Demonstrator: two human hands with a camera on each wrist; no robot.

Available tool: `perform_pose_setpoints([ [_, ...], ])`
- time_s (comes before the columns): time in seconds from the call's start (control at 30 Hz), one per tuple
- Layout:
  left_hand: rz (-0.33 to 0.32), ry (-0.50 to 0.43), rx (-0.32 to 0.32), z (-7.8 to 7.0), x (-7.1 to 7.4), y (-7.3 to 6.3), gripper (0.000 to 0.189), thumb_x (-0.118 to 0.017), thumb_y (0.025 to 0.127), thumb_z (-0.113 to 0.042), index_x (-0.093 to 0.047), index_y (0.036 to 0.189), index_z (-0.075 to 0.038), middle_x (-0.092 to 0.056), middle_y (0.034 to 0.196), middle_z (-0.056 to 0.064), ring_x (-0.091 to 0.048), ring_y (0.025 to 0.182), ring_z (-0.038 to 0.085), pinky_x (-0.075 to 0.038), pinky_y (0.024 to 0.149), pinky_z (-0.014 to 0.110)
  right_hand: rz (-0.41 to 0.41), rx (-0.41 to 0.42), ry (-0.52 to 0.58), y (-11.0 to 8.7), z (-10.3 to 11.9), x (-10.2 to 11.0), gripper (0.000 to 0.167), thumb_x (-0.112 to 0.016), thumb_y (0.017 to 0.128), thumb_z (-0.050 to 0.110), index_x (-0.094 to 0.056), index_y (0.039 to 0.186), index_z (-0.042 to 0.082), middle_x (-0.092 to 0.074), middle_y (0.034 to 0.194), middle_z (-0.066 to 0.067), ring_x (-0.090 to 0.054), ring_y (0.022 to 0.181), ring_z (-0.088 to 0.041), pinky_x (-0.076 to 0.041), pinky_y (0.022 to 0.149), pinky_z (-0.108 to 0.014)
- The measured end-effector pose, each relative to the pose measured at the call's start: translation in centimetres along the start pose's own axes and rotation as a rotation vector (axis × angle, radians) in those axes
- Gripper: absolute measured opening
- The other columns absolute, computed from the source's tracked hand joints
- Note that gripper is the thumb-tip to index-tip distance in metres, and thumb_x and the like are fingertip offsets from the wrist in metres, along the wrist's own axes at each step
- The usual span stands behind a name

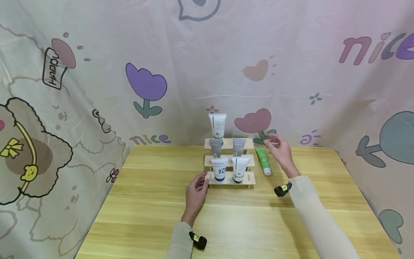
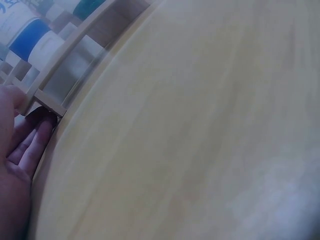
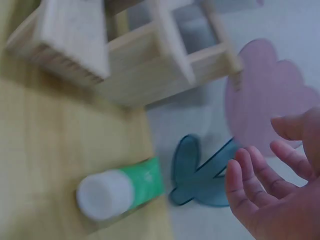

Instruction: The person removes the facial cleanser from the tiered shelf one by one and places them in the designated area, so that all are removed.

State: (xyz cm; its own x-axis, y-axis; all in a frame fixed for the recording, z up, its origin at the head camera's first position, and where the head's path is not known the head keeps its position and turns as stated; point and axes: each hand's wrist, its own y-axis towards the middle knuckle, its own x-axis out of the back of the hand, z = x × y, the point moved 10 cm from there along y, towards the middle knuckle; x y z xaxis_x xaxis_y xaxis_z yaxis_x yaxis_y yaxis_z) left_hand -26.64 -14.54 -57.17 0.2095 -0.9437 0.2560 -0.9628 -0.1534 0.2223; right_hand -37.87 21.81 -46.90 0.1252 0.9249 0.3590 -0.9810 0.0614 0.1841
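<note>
Cloth (image 1: 97, 21) with printed cartoon shapes hangs to your left and behind the wood-grain table (image 1: 155, 201). Your left hand (image 1: 196, 192), a black camera (image 1: 198, 241) at its wrist, grips the left end of the three-tier wooden rack (image 1: 229, 177) at its lowest tier, fingertips tucked beneath the board. On the rack, tubes stand upright on their caps: a white tube (image 1: 218, 126) toward the left of the top tier, two grey tubes (image 1: 239, 146) side by side on the middle one, their lower ends hidden, and in front a blue-capped tube (image 1: 219, 169) left of a green-capped tube (image 1: 239, 168). Just right of the rack, the green tube (image 1: 263, 161) lies on the table, white cap toward you. Your right hand (image 1: 279, 151) hangs above and beside it, fingers loosely bent, holding nothing.
</note>
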Motion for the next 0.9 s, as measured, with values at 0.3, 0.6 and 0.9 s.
perform_pose_setpoints([
  [0.3,0.007,-0.007,0.014,0.2,0.0,0.0,0.029,-0.068,0.101,-0.021,-0.07,0.13,-0.017,-0.074,0.118,0.007,-0.071,0.105,0.022,-0.061,0.084,0.026,0.048,0.113,0.111,0.0,5.6,-0.3,0.051,-0.063,0.104,0.022,-0.048,0.147,-0.002,-0.061,0.128,-0.025,-0.062,0.1,-0.007,-0.057,0.083,-0.02],
  [0.6,-0.002,-0.019,-0.003,-0.2,0.0,0.0,0.028,-0.068,0.101,-0.018,-0.071,0.129,-0.014,-0.074,0.115,0.01,-0.072,0.103,0.024,-0.061,0.083,0.027,0.072,0.213,0.141,-0.2,10.8,-0.9,0.051,-0.067,0.101,0.015,-0.048,0.145,-0.002,-0.063,0.128,-0.025,-0.061,0.113,-0.02,-0.049,0.098,-0.022],
  [0.9,-0.008,-0.022,-0.015,-0.3,0.0,0.0,0.028,-0.069,0.1,-0.017,-0.071,0.128,-0.014,-0.075,0.114,0.01,-0.072,0.102,0.024,-0.062,0.082,0.028,0.164,0.245,0.196,-0.3,14.7,-3.3,0.055,-0.072,0.098,0.019,-0.049,0.146,0.007,-0.061,0.129,-0.022,-0.061,0.119,-0.029,-0.048,0.107,-0.041],
])
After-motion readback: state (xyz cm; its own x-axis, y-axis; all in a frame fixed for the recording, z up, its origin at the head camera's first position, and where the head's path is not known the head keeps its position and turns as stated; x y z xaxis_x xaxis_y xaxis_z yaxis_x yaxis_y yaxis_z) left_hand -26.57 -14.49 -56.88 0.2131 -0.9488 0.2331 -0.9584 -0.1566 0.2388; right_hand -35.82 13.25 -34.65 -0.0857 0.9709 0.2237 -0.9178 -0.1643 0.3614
